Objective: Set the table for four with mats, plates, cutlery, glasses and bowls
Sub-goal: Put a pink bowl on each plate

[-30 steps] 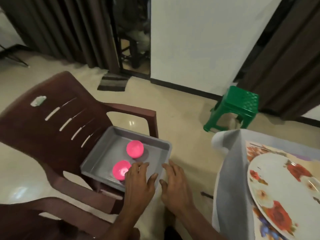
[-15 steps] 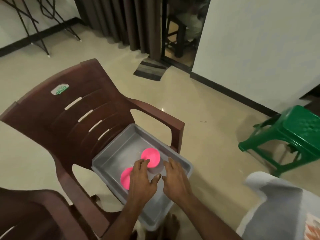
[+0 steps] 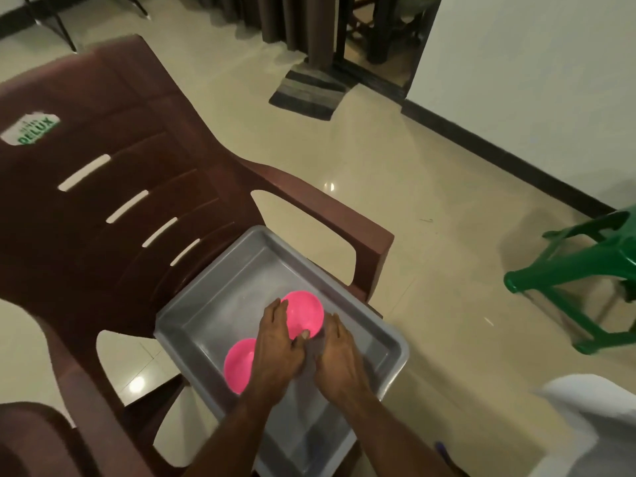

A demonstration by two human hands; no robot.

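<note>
Glossy cream floor tiles (image 3: 395,166) under dim light, white wall (image 3: 533,63) with dark skirting, dark curtains (image 3: 285,18) and a striped doormat (image 3: 309,91) at a doorway. Brown plastic armchair (image 3: 113,201), grey tray (image 3: 389,342) on its seat. Two pink bowls inside: far bowl (image 3: 304,313) and near bowl (image 3: 239,370). Left hand (image 3: 277,349) and right hand (image 3: 339,359) close together over the far bowl, fingers nearly straight, left thumb touching its rim; no firm grip visible. Green stool (image 3: 585,277) at right, white-clothed table corner (image 3: 592,425) lower right.
</note>
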